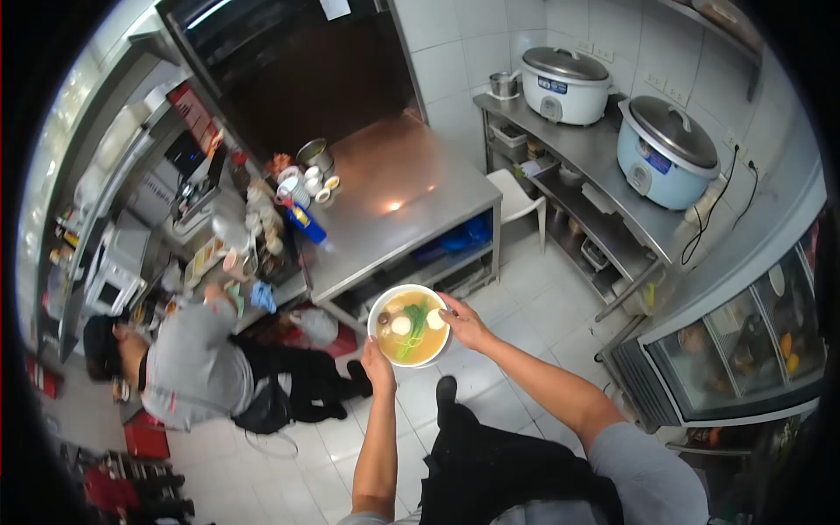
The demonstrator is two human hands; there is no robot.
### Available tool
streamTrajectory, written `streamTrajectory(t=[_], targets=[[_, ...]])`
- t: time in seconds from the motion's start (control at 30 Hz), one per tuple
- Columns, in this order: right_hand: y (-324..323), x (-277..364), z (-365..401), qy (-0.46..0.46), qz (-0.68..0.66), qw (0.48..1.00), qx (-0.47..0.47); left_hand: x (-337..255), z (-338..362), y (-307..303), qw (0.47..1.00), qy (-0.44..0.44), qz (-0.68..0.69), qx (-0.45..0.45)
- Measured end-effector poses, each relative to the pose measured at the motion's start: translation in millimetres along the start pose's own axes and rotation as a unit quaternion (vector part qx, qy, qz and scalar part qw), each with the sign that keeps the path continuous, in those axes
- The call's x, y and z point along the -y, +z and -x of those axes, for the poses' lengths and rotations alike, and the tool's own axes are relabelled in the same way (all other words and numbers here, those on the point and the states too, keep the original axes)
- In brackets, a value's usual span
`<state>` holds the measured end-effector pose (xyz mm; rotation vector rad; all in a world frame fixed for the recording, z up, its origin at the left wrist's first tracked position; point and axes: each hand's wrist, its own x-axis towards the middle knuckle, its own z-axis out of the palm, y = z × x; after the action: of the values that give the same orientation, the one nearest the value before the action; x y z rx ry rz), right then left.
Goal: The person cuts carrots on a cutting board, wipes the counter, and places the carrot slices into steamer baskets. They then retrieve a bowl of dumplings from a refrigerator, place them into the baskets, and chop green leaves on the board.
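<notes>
Between my two hands is a white bowl [374,348] of soup [395,348], held out in front of my body above the tiled floor. Yellowish broth fills it, with green leafy vegetable, pale round pieces and small brown pieces near the left side. My left hand [378,366] grips the bowl's lower left side, thumb at the rim. On the right side, my right hand [464,322] clasps the rim, its thumb close to a pale round piece. The fingers under the bowl are mostly hidden.
Ahead stands a steel table [385,188] with white cups, a pot and a blue bottle [306,222]. Two rice cookers [566,86] sit on a steel shelf unit at right, near a glass-door fridge [744,350]. A co-worker [197,363] stands at the left counter; a white chair [518,197] is beyond.
</notes>
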<state>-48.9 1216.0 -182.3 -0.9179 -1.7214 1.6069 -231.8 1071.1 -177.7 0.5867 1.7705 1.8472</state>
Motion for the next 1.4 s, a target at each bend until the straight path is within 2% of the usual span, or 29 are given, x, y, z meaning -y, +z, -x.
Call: streamTrajectory(t=[0.17, 0.23, 0.3, 0.37, 0.43, 0.5, 0.57, 0.63, 0.67, 0.83, 0.9, 0.93, 0.97, 1.0, 1.03, 1.07, 1.1, 1.13, 1.17, 1.2, 1.23, 1.27, 1.3, 1.33, 1.37, 1.4], targets=[[4.3, -40.4, -127.0, 0.048, -0.011, 0.999, -0.015, 38.4, -139.6, 27.1, 0.999, 0.017, -0.023, 0.045], [13.2, -55.6, -172.6, 0.017, -0.120, 0.992, -0.028, 31.3, -184.2, 38.5, 0.998, 0.017, -0.050, 0.035], [23.8, -34.9, -202.7, 0.023, -0.133, 0.989, -0.057, 33.8, -225.0, 44.7, 0.994, 0.033, -0.084, 0.058], [29.7, -35.1, -233.1, 0.029, -0.151, 0.987, -0.044, 48.8, -266.8, 48.0, 0.995, 0.031, -0.083, 0.055], [35.8, -38.0, -261.9, 0.060, -0.141, 0.987, -0.039, 48.6, -299.0, 50.1, 0.996, -0.007, -0.031, 0.084], [46.7, -76.0, -297.4, 0.066, -0.089, 0.992, -0.059, 72.5, -335.9, 44.5, 0.995, -0.011, -0.042, 0.090], [57.1, -93.9, -321.2, 0.053, -0.115, 0.990, -0.063, 81.7, -361.3, 44.8, 0.996, -0.024, -0.002, 0.091], [66.8, -106.4, -339.1, 0.051, -0.135, 0.988, -0.058, 77.5, -376.8, 43.7, 0.994, -0.020, -0.026, 0.103], [71.9, -128.7, -352.2, 0.068, -0.101, 0.991, -0.062, 76.8, -383.6, 43.7, 0.995, -0.019, -0.027, 0.096], [84.4, -92.1, -366.5, 0.084, -0.057, 0.991, -0.085, 76.8, -410.1, 37.4, 0.991, -0.034, -0.038, 0.127], [79.0, -61.5, -362.4, 0.093, 0.046, 0.993, -0.058, 86.8, -421.0, 38.3, 0.997, -0.049, -0.036, 0.051], [76.1, -51.3, -359.8, 0.103, 0.093, 0.988, -0.069, 85.2, -425.7, 35.5, 0.994, -0.086, -0.016, 0.070], [72.9, -52.1, -352.4, 0.104, 0.089, 0.987, -0.087, 78.5, -422.4, 37.9, 0.994, -0.065, -0.088, 0.016], [70.4, -59.6, -341.2, 0.070, 0.134, 0.982, -0.115, 72.7, -417.1, 38.4, 0.986, -0.042, -0.157, -0.035], [64.1, -71.3, -325.8, 0.042, 0.183, 0.970, -0.152, 111.9, -433.6, 8.1, 0.977, 0.058, -0.206, -0.016], [60.2, -94.0, -304.0, 0.030, 0.160, 0.972, -0.169, 114.3, -424.2, -13.4, 0.908, 0.178, -0.378, -0.003], [37.9, -99.1, -272.4, -0.022, 0.176, 0.979, -0.105, 162.6, -436.0, -38.4, 0.828, 0.331, -0.450, -0.056], [26.2, -109.3, -228.3, -0.051, 0.090, 0.986, -0.134, 96.2, -380.6, -13.2, 0.879, 0.225, -0.419, -0.041], [13.1, -140.1, -180.8, -0.065, 0.075, 0.985, -0.138, 119.7, -368.1, -13.3, 0.888, 0.261, -0.374, -0.052], [-3.2, -129.1, -117.0, -0.024, 0.117, 0.982, -0.149, 95.3, -312.9, 4.9, 0.916, 0.310, -0.254, 0.026], [-17.7, -133.0, -52.8, 0.110, 0.207, 0.967, -0.099, 86.7, -271.7, 28.9, 0.913, 0.333, -0.214, 0.098], [-25.0, -161.9, 14.7, 0.163, 0.313, 0.933, -0.075, 87.1, -229.5, 50.6, 0.906, 0.330, -0.191, 0.184], [-31.7, -158.0, 95.6, 0.256, 0.249, 0.930, -0.090, 87.9, -183.9, 72.8, 0.887, 0.324, -0.174, 0.280], [-32.1, -207.6, 179.3, 0.309, 0.295, 0.895, -0.129, 90.2, -138.2, 93.8, 0.857, 0.309, -0.159, 0.381], [-23.4, -228.4, 273.4, 0.365, 0.355, 0.827, -0.240, 94.6, -91.8, 115.9, 0.813, 0.289, -0.149, 0.484], [-11.0, -299.8, 362.4, 0.408, 0.332, 0.761, -0.380, 98.7, -44.6, 135.4, 0.756, 0.265, -0.143, 0.581]])
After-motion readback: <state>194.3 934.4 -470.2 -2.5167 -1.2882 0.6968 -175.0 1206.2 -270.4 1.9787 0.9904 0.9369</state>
